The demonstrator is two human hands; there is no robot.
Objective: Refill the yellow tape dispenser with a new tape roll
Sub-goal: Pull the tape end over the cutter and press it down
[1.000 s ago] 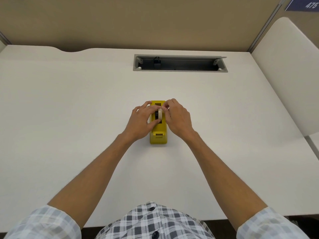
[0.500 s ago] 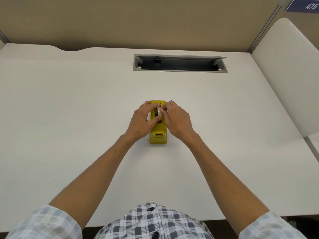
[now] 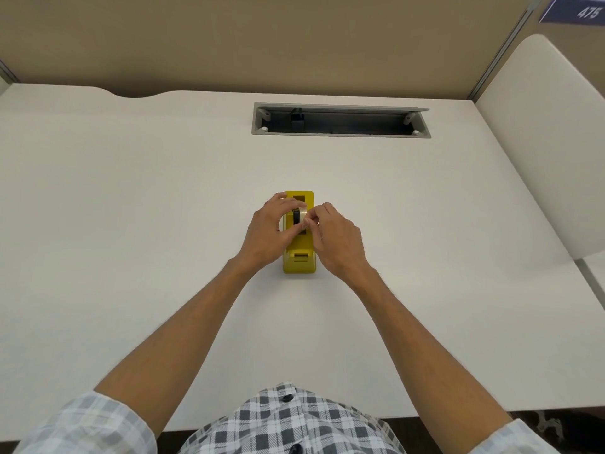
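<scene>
While sign (image 3: 576, 11) reads "475", both hands, left hand (image 3: 268, 232) and right hand (image 3: 337, 239), still pinch tape roll (image 3: 300, 215) over yellow dispenser (image 3: 299, 257); right fingers now curled tighter.

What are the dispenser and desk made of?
Dispenser: likely moulded plastic, even yellow with rounded edges and a soft sheen. Desk: probably laminate board, flat matte off-white with no grain showing; core not visible.

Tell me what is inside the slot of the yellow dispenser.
A tape roll with a dark core stands in the yellow dispenser, pinched between the left hand and right hand. Fingers cover its seat and lower part.
</scene>
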